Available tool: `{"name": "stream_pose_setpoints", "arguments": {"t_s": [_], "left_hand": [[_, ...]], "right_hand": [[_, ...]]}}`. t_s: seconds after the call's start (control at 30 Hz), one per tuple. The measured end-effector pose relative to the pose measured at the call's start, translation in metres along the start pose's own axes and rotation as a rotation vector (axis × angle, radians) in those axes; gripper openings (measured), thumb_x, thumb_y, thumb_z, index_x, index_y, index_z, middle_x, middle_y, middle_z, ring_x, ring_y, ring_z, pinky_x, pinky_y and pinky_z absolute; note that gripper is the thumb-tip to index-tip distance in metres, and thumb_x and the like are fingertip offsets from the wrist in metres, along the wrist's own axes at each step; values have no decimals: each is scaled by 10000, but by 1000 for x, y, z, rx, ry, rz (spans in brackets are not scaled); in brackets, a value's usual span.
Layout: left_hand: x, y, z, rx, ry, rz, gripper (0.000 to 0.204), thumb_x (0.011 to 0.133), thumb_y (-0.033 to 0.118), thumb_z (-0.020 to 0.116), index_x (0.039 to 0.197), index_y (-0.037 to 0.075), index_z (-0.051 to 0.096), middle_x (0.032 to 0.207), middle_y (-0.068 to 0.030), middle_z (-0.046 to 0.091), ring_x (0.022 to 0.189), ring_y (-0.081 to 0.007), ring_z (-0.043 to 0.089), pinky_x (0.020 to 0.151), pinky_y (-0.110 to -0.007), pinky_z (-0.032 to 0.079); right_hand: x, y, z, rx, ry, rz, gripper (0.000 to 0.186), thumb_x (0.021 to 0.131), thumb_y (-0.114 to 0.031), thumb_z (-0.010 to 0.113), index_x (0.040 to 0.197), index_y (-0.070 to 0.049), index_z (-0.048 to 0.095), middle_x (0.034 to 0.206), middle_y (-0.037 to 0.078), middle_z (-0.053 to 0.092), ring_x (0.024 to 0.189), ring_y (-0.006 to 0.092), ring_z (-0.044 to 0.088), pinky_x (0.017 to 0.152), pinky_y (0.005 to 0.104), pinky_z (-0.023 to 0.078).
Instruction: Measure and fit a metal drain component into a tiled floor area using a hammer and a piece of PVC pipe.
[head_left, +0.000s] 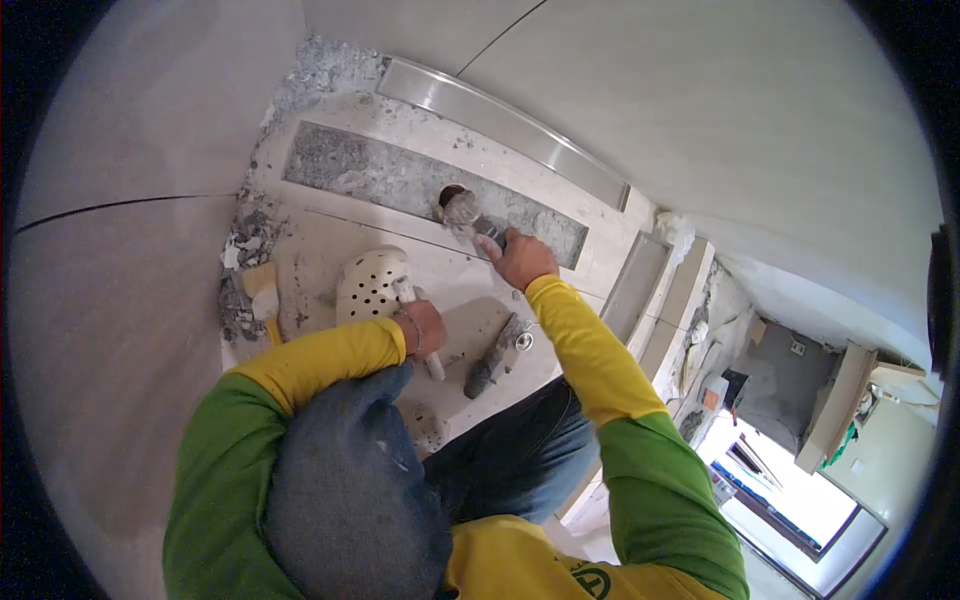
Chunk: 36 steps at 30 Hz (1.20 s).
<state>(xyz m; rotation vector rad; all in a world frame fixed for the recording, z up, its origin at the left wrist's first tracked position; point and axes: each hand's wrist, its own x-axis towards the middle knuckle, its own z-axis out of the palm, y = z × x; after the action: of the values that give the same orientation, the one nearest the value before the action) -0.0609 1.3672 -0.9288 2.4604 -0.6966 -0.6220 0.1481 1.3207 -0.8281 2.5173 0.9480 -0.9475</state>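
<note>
My right hand [526, 262] is closed around the dark grip of a tool with a pale, dusty rounded end [462, 209], whose kind I cannot make out. That end sits beside a round hole [450, 196] in a long grey mortar-lined recess [370, 168] in the tiled floor. My left hand [424, 329], lower and to the left, is closed around a whitish, dirt-marked stick [436, 368] standing out above and below the fist. Beside it is a cream clog with holes [374, 284] on my foot. Between my forearms lies a dark, dusty tool with a silver round part [524, 342].
A long metal channel piece [500, 118] lies beyond the recess, along the wall. On the left, a wide brush [263, 292] rests near broken mortar [245, 245]. A flat grey panel [638, 284] lies right of the recess. Farther right, an orange-labelled container [714, 393] stands among debris.
</note>
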Motion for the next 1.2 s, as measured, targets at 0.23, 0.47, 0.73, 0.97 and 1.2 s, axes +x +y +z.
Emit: {"name": "stream_pose_setpoints", "arguments": {"t_s": [0.23, 0.47, 0.73, 0.97, 1.2], "left_hand": [[4, -4, 10, 33, 41, 42, 148, 631, 280, 678, 741, 186, 707, 692, -86, 673, 713, -314, 681, 640, -452, 526], [-3, 1, -8, 8, -48, -5, 180, 640, 308, 689, 773, 189, 712, 730, -86, 687, 745, -298, 690, 646, -436, 540], [5, 3, -20, 25, -157, -52, 195, 652, 338, 698, 789, 200, 714, 762, -82, 696, 754, -289, 691, 662, -425, 545], [1, -2, -1, 78, -88, 10, 205, 669, 365, 698, 805, 213, 720, 758, -61, 696, 749, -277, 691, 651, -427, 541], [-2, 4, -20, 77, -162, -17, 249, 673, 396, 714, 839, 211, 721, 786, -72, 696, 789, -277, 691, 663, -430, 541]], "right_hand": [[-16, 15, 23, 90, 154, -424, 684, 894, -656, 420, 1093, -23, 586, 938, 278, 656, 888, 409, 653, 801, 481, 516], [-10, -2, -3, 56, 4, -80, 669, 897, -638, 433, 1063, -15, 613, 900, 268, 665, 866, 420, 656, 783, 487, 521], [10, 22, 14, 103, 14, 25, 694, 900, -645, 418, 1038, 2, 625, 932, 306, 650, 922, 432, 644, 818, 493, 509], [-28, -2, 25, 284, 112, -352, 630, 899, -586, 462, 1096, -1, 592, 884, 296, 650, 855, 447, 636, 776, 523, 502], [-5, 5, 14, 152, -14, -55, 775, 886, -693, 388, 1035, 29, 630, 921, 302, 652, 924, 444, 637, 837, 487, 504]]}}
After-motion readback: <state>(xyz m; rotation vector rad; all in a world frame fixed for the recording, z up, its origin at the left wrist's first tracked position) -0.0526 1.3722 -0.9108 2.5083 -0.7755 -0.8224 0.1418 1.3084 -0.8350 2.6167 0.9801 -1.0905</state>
